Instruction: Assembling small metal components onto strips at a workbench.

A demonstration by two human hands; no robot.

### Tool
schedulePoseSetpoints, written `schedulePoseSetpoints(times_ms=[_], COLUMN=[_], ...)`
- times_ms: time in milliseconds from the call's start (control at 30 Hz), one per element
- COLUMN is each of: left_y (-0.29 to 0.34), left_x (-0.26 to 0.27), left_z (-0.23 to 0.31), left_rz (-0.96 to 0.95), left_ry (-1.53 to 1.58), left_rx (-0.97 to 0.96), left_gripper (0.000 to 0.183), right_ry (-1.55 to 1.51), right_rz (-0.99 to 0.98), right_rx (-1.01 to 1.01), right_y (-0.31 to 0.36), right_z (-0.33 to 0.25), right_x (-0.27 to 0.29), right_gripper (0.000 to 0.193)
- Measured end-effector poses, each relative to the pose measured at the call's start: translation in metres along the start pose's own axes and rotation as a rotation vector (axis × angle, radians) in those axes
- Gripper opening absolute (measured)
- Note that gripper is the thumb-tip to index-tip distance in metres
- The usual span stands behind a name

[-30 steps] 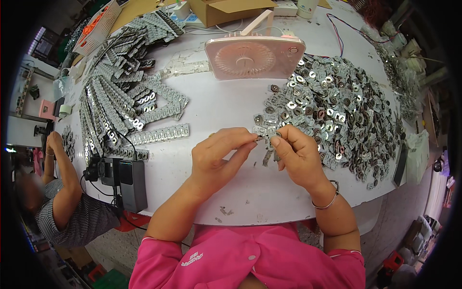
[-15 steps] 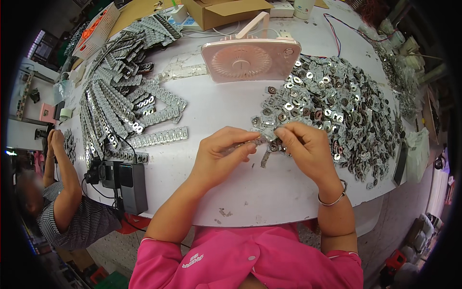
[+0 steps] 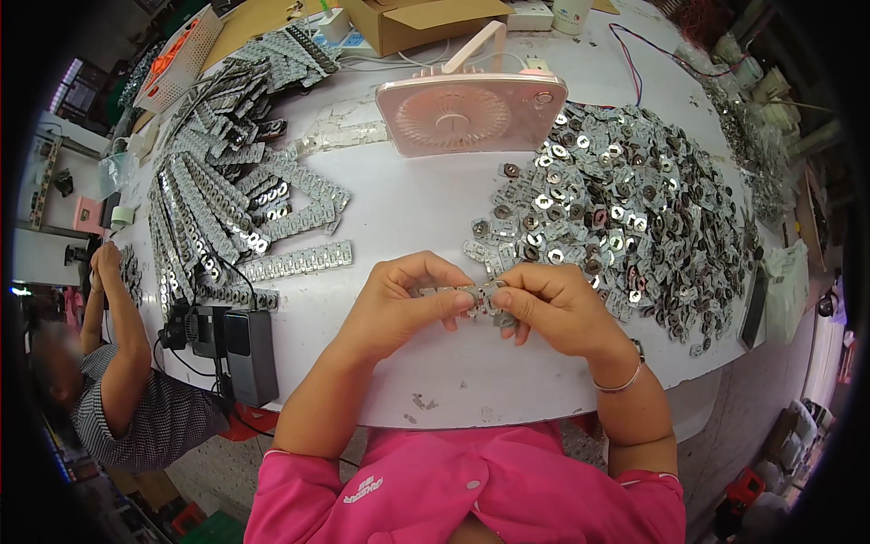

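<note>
Far left there's a co-worker (image 3: 118, 381) in a dark patterned top, forearms raised, sitting just past the counter (image 3: 399, 195). Toward the far left is a white basket (image 3: 195, 56) with orange stuff in it, and nearer than that a big fanned-out heap of metal strips (image 3: 213, 195), one lying a bit apart on its right side. A dark boxy device (image 3: 249, 349) with cables stands at the near left edge.

Then the left hand (image 3: 399, 304), thumb and index finger clamped on the left end of a short metal piece (image 3: 480, 296). That piece is held above the near middle of the counter, with a pink fan (image 3: 467, 113) well beyond it on the far side. Right hand (image 3: 557, 313) has its thumb and fingers pinched on the other end, so both hands nearly meet. Right of that it's a huge pile of loose metal parts (image 3: 625, 213), then a whitish plastic bag (image 3: 787, 286) by the right edge.
</note>
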State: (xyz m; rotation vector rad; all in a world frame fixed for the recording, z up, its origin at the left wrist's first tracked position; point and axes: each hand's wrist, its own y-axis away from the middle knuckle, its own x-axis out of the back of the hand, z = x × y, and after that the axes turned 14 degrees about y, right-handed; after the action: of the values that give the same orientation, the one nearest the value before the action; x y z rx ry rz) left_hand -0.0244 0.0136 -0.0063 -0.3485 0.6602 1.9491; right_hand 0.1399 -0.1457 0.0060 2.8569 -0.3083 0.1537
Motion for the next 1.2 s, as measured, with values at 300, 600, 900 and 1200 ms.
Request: schedulePoseSetpoints(times_ms=[300,600,900,1200], left_y=[0.000,-0.006,-0.006,-0.007], left_x=[-0.015,-0.018,-0.018,-0.013], left_z=[-0.010,-0.013,-0.016,-0.016], left_rz=[0.050,0.086,0.009,0.081], left_ry=[-0.266,-0.664,-0.630,-0.243], left_rx=[-0.469,-0.763,-0.683,-0.385], left_gripper=[0.014,0.023,0.021,0.018], right_ry=[-0.018,0.111,-0.063,0.380], right_rz=[0.201,0.318,0.329,0.339], right_rx=[-0.030,0.065,-0.074,0.206], right_y=[-0.005,-0.007,-0.005,-0.007], right_z=[0.003,0.009,0.003,0.014], right_x=[-0.008,-0.015,-0.017,0.009], right_gripper=[0.020,0.019,0.017,0.015])
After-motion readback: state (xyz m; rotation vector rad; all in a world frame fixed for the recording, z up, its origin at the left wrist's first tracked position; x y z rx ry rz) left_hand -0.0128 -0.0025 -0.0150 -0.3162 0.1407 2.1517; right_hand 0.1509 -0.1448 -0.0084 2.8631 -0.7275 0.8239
